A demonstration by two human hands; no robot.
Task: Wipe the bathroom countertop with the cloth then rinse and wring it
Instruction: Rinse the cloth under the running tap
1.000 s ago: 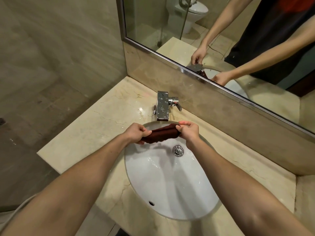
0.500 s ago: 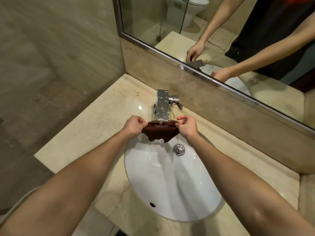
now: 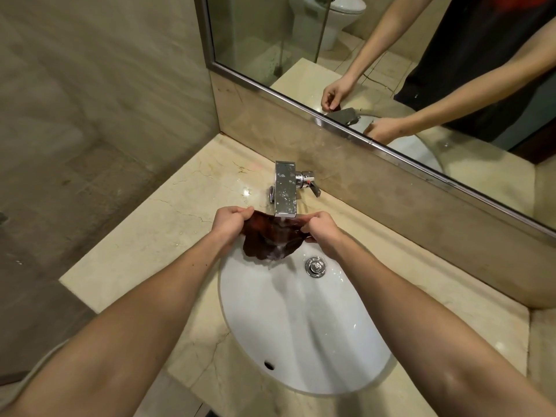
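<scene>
Since the earlier frame, the cloth (image 3: pixel 270 239) has gone from a twisted roll to an open, sagging sheet. Left hand (image 3: pixel 230 222) and right hand (image 3: pixel 320 228) each pinch an upper corner, fingers closed. Between them, water from the faucet (image 3: pixel 285 189) strikes it above the sink (image 3: pixel 301 341).

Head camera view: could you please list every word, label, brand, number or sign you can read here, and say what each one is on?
None: no readable text shows anywhere in this view.
The tap bears only water spots, no brand mark that can be made out.
The cloth, held by the left hand and right hand, is plain dark red.
The sink, countertop and mirror show no lettering.
</scene>
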